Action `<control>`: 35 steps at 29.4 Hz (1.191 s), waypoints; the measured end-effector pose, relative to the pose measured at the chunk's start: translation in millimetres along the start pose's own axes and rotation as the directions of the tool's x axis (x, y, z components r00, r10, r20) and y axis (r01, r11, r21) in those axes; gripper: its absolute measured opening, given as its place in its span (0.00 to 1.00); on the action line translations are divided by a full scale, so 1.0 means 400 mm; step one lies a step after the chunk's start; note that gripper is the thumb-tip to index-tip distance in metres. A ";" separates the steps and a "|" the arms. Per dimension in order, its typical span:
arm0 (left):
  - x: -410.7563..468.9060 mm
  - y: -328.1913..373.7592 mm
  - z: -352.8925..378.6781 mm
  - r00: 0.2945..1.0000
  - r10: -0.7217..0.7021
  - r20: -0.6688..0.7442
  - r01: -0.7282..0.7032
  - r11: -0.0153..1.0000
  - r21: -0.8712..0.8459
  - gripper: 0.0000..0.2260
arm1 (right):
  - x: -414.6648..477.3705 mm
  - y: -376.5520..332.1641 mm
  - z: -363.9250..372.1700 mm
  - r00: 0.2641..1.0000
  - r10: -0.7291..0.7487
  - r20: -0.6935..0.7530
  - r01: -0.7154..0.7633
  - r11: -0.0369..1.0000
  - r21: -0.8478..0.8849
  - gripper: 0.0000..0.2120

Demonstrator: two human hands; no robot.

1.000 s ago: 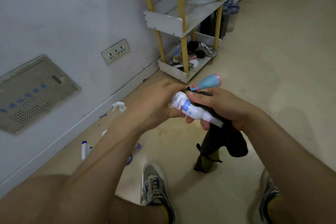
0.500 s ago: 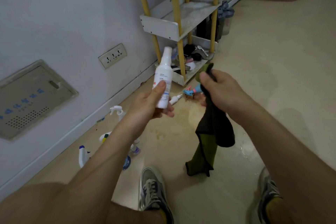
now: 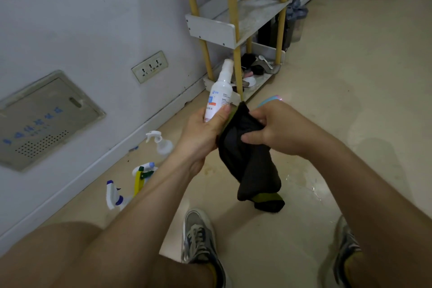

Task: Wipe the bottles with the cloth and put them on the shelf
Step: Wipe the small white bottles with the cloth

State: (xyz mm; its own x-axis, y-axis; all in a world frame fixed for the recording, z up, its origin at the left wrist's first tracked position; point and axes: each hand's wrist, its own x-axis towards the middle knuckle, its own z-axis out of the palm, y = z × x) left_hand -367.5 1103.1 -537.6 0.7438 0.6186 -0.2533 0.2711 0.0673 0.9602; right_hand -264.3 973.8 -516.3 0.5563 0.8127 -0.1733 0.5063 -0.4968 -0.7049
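Both hands meet above the floor. Left hand [image 3: 201, 133] grips a white bottle [image 3: 219, 91] by its lower body, upright, which leaves the upper part free for wiping. Right hand [image 3: 278, 128] clutches a bunched dark cloth [image 3: 250, 161] just beside the bottle, probably ready to rub it. Shelf [image 3: 236, 25] stands beyond, near the wall. Spray bottles [image 3: 160, 142] wait on the floor.

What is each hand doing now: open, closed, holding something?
Left hand: closed, holding the white spray bottle.
Right hand: closed, gripping the dark cloth.
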 end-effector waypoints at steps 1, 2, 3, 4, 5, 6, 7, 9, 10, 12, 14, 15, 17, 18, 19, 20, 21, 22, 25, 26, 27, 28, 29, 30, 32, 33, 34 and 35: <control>0.001 -0.002 -0.006 1.000 -0.030 0.004 0.030 0.999 -0.012 0.12 | 0.000 0.006 -0.007 0.999 0.029 -0.027 -0.028 1.000 0.012 0.10; 0.005 -0.010 -0.011 0.999 -0.038 -0.008 0.038 0.999 0.023 0.12 | 0.001 0.011 -0.015 0.996 0.056 -0.065 -0.053 0.998 0.039 0.10; 0.011 -0.021 -0.017 0.999 -0.011 -0.038 0.016 0.991 0.132 0.12 | 0.000 0.015 -0.021 0.991 0.070 -0.117 -0.058 0.993 0.101 0.10; 0.015 -0.030 -0.025 0.997 0.042 -0.068 -0.022 0.962 0.273 0.13 | -0.001 0.014 -0.024 0.983 0.076 -0.170 -0.040 0.978 0.206 0.10; 0.017 -0.033 -0.031 0.992 0.096 -0.087 -0.055 0.920 0.388 0.13 | -0.002 0.012 -0.025 0.975 0.065 -0.214 0.009 0.946 0.325 0.09; 0.015 -0.030 -0.032 0.986 0.131 -0.099 -0.073 0.889 0.451 0.13 | -0.001 0.002 -0.020 0.966 0.037 -0.257 0.077 0.904 0.420 0.07; 0.010 -0.023 -0.029 0.984 0.149 -0.100 -0.086 0.882 0.464 0.13 | 0.000 -0.012 -0.007 0.956 0.003 -0.293 0.148 0.859 0.491 0.05; -0.018 -0.002 0.000 0.985 0.163 -0.058 -0.125 0.903 0.411 0.16 | 0.006 -0.031 0.045 0.919 -0.079 -0.385 0.279 0.821 0.497 0.07; -0.037 0.004 0.023 0.987 0.162 -0.023 -0.141 0.916 0.375 0.18 | 0.012 -0.029 0.080 0.875 -0.129 -0.466 0.343 0.845 0.411 0.10; -0.068 -0.003 0.063 0.990 0.134 0.036 -0.138 0.938 0.317 0.21 | 0.018 -0.024 0.128 0.808 -0.152 -0.569 0.406 0.843 0.351 0.11; -0.087 -0.013 0.079 0.993 0.100 0.058 -0.111 0.965 0.237 0.23 | 0.033 -0.017 0.133 0.832 -0.092 -0.547 0.398 0.786 0.473 0.09; -0.093 -0.017 0.081 0.994 0.080 0.078 -0.094 0.975 0.201 0.22 | 0.043 -0.010 0.123 0.836 -0.052 -0.547 0.382 0.771 0.510 0.09; -0.109 -0.028 0.092 0.988 0.032 0.152 -0.054 0.989 0.140 0.22 | 0.065 0.011 0.098 0.840 0.079 -0.536 0.341 0.692 0.636 0.10; -0.119 -0.033 0.101 0.982 0.005 0.191 -0.024 0.995 0.100 0.21 | 0.075 0.021 0.085 0.848 0.175 -0.500 0.308 0.606 0.734 0.14; -0.128 -0.037 0.110 0.975 -0.025 0.222 0.014 0.999 0.052 0.21 | 0.081 0.028 0.082 0.857 0.266 -0.442 0.274 0.492 0.827 0.16; -0.130 -0.040 0.117 0.969 -0.048 0.243 0.045 0.999 0.019 0.21 | 0.083 0.032 0.086 0.867 0.333 -0.372 0.249 0.357 0.900 0.15; -0.126 -0.041 0.121 0.965 -0.062 0.254 0.059 0.998 0.020 0.21 | 0.079 0.031 0.094 0.873 0.374 -0.313 0.231 0.248 0.941 0.13; -0.118 -0.042 0.120 0.967 -0.074 0.246 0.062 0.996 0.057 0.23 | 0.079 0.033 0.105 0.878 0.398 -0.267 0.210 0.180 0.961 0.11; -0.087 -0.051 0.107 0.990 -0.058 0.129 0.022 0.963 0.268 0.29 | 0.078 0.031 0.132 0.881 0.416 -0.226 0.138 0.232 0.963 0.09; -0.080 -0.055 0.105 0.996 -0.022 0.089 -0.011 0.938 0.348 0.31 | 0.076 0.029 0.138 0.876 0.419 -0.239 0.112 0.304 0.946 0.09; -0.077 -0.058 0.104 0.998 0.025 0.063 -0.050 0.902 0.428 0.32 | 0.074 0.028 0.143 0.877 0.415 -0.244 0.092 0.353 0.931 0.09; -0.075 -0.062 0.104 0.995 0.084 0.048 -0.097 0.846 0.525 0.32 | 0.070 0.027 0.150 0.873 0.427 -0.237 0.068 0.374 0.925 0.12; -0.072 -0.062 0.105 0.988 0.150 0.038 -0.141 0.770 0.623 0.30 | 0.066 0.024 0.160 0.872 0.445 -0.205 0.046 0.343 0.938 0.17; -0.067 -0.059 0.102 0.978 0.207 0.032 -0.170 0.689 0.704 0.29 | 0.060 0.021 0.170 0.880 0.448 -0.158 0.029 0.281 0.959 0.21; -0.054 -0.056 0.092 0.955 0.296 0.036 -0.198 0.538 0.819 0.28 | 0.050 0.014 0.196 0.901 0.428 -0.069 -0.014 0.188 0.982 0.28; -0.045 -0.055 0.086 0.943 0.331 0.042 -0.200 0.461 0.864 0.29 | 0.045 0.009 0.206 0.911 0.411 -0.028 -0.046 0.168 0.985 0.30; -0.037 -0.056 0.080 0.933 0.357 0.051 -0.194 0.378 0.905 0.30 | 0.039 0.007 0.212 0.914 0.405 0.001 -0.066 0.147 0.987 0.31; -0.031 -0.053 0.075 0.929 0.363 0.064 -0.184 0.306 0.934 0.29 | 0.037 0.006 0.212 0.917 0.399 0.026 -0.079 0.118 0.990 0.29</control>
State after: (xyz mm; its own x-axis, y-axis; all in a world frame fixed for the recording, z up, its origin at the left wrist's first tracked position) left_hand -364.0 1070.5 -558.5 0.8289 0.5493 0.1058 0.5169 -0.8245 0.2304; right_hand -310.7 1010.6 -579.0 0.6950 0.5547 -0.4576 -0.6364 0.1783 -0.7505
